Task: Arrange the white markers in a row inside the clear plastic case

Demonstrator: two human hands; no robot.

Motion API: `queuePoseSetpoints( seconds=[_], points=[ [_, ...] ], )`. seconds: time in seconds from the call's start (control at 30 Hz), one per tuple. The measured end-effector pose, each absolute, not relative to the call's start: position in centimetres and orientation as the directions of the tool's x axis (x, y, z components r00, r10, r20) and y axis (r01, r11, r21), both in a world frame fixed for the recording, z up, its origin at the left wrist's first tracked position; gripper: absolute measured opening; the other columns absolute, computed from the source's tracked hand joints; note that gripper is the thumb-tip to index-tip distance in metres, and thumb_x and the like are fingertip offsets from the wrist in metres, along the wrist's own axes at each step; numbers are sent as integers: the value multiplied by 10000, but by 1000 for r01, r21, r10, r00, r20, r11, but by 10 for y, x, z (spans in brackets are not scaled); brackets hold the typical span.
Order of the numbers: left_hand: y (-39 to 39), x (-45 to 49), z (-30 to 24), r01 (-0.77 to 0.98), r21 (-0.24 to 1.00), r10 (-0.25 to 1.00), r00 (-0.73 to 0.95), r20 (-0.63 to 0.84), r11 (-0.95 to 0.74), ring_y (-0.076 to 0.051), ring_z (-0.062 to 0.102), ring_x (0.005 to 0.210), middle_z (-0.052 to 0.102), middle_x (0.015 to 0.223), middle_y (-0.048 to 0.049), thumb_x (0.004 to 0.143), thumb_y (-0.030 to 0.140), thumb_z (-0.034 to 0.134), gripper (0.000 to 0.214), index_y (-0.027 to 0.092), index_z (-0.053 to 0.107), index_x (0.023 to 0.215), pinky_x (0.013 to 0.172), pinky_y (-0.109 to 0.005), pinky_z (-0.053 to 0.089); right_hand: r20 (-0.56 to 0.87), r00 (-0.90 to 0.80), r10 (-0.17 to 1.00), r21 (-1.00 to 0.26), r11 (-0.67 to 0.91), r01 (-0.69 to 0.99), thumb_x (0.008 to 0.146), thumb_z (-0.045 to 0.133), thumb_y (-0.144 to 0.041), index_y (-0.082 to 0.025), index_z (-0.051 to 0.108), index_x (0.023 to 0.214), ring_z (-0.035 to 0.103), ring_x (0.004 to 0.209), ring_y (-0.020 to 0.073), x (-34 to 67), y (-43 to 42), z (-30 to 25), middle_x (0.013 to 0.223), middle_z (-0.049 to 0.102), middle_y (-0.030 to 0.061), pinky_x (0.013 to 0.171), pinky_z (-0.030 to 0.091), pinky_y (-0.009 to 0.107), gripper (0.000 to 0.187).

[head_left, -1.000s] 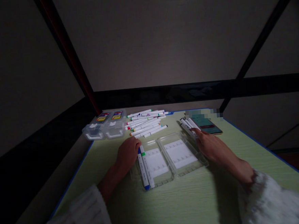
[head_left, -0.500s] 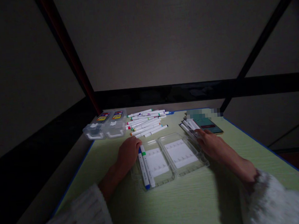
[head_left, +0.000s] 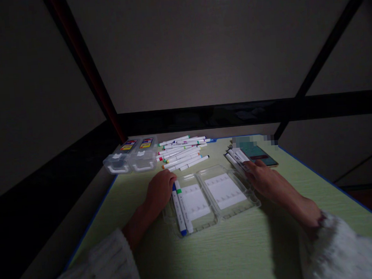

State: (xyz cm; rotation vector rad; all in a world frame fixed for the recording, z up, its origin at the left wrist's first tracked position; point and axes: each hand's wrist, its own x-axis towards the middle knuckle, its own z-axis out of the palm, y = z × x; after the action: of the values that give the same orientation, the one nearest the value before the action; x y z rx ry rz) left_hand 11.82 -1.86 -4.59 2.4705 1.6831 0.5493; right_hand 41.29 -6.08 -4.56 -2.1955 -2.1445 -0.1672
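An open clear plastic marker case (head_left: 223,215) lies flat on the table, its two halves side by side with white paper in each. In its left half a blue-capped marker (head_left: 179,212) and a green-banded marker (head_left: 184,209) lie next to each other. My left hand (head_left: 160,189) is closed at the case's upper left edge, its fingertips by the top of the blue marker. Beyond the case's right side, my right hand (head_left: 267,178) is closed around several white markers (head_left: 236,158); their far ends stick out, and the fingers hide the near ends.
A loose pile of white markers (head_left: 183,154) with coloured caps lies behind the case. Two closed clear cases (head_left: 144,159) with white handles stand at the back left. A phone (head_left: 257,153) lies beyond my right hand. The pale green table (head_left: 219,256) has blue edging.
The markers in my right hand have shifted very slightly to the right. My left hand, the open case and its two markers stay where they were.
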Motion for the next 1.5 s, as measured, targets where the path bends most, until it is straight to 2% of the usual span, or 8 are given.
queuePoseSetpoints(
  seconds=[0.33, 0.57, 0.83, 1.1, 1.23, 1.37, 1.5],
  points=[
    [-18, 119, -46, 882, 282, 919, 320, 232, -378, -185, 556, 793, 629, 809, -65, 812, 173, 399, 241, 146, 620, 721, 740, -297, 408, 138, 13, 990, 26, -16, 1000, 874, 353, -176, -118, 463, 1150, 589, 629, 177, 411, -62, -42, 952, 531, 141, 548, 363, 266, 303],
    [-19, 119, -45, 880, 285, 919, 323, 226, -379, -179, 552, 816, 625, 832, -66, 821, 179, 392, 242, 143, 618, 743, 760, -297, 408, 190, -18, 982, 26, 14, 1000, 858, 377, -165, -130, 466, 1144, 596, 707, 187, 402, -67, -36, 1000, 542, 136, 537, 353, 254, 301],
    [-18, 120, -45, 880, 303, 925, 308, 220, -366, -178, 549, 815, 628, 837, -63, 812, 177, 404, 231, 154, 622, 742, 760, -301, 404, 222, -192, 956, 20, 193, 981, 846, 372, -148, -168, 508, 1079, 584, 660, 165, 377, -78, -27, 929, 563, 81, 535, 330, 262, 271],
    [-14, 118, -47, 866, 329, 923, 316, 221, -376, -177, 548, 799, 628, 826, -58, 805, 188, 430, 198, 155, 619, 754, 754, -313, 412, 251, -420, 872, 29, 427, 904, 797, 391, -82, -154, 551, 945, 515, 629, 148, 353, -90, -32, 822, 555, 50, 583, 312, 275, 229],
    [-12, 118, -48, 827, 373, 902, 336, 271, -420, -173, 545, 812, 616, 837, -56, 788, 181, 459, 157, 149, 613, 787, 770, -316, 425, 243, -489, 838, 30, 497, 867, 777, 414, -77, -152, 550, 832, 482, 606, 135, 345, -95, -30, 792, 548, 44, 578, 299, 275, 165],
    [-14, 121, -46, 740, 376, 826, 450, 340, -558, -175, 512, 970, 588, 1000, -65, 792, 208, 477, 182, 161, 590, 928, 886, -343, 397, 252, -519, 817, 17, 532, 846, 770, 424, -87, -148, 546, 796, 471, 603, 138, 340, -97, -27, 772, 547, 47, 565, 296, 277, 139],
    [-15, 123, -49, 700, 275, 747, 569, 345, -660, -199, 392, 1168, 476, 1256, -85, 816, 298, 469, 332, 171, 508, 1120, 988, -398, 312, 256, -532, 807, 13, 548, 837, 773, 427, -91, -151, 551, 806, 472, 607, 140, 339, -98, -27, 775, 549, 48, 578, 306, 281, 142]
  ],
)
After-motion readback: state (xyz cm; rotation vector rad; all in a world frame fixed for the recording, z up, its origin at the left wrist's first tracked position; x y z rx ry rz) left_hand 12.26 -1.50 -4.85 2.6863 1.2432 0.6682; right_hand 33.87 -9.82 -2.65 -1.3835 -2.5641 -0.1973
